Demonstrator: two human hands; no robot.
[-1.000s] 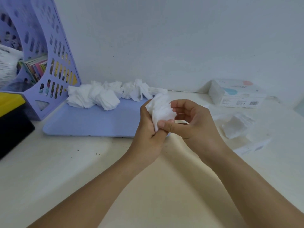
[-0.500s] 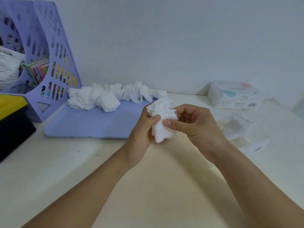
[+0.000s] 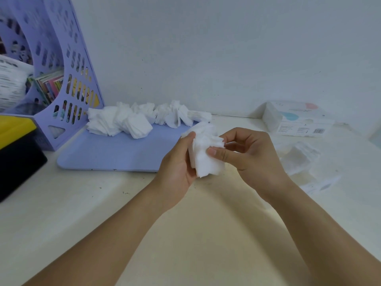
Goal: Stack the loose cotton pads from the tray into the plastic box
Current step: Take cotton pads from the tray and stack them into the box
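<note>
Both hands — left hand (image 3: 177, 162), right hand (image 3: 249, 153) — grip a bundle of pads (image 3: 206, 153); many pads (image 3: 132, 122) remain on the tray (image 3: 115, 153) — box (image 3: 305, 162) looks partly filled.

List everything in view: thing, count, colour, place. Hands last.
tray: one, lilac, on the table at left centre.
loose cotton pads: a heap, white, along the tray's far edge.
held pad stack: one, white, between both hands.
plastic box: one, clear, right of the hands, pads inside.
pad package: one, white, far right by the wall.
file rack: one, lilac, far left.
yellow and black object: one, left edge.
left hand: grips the stack.
right hand: pinches the stack.
</note>
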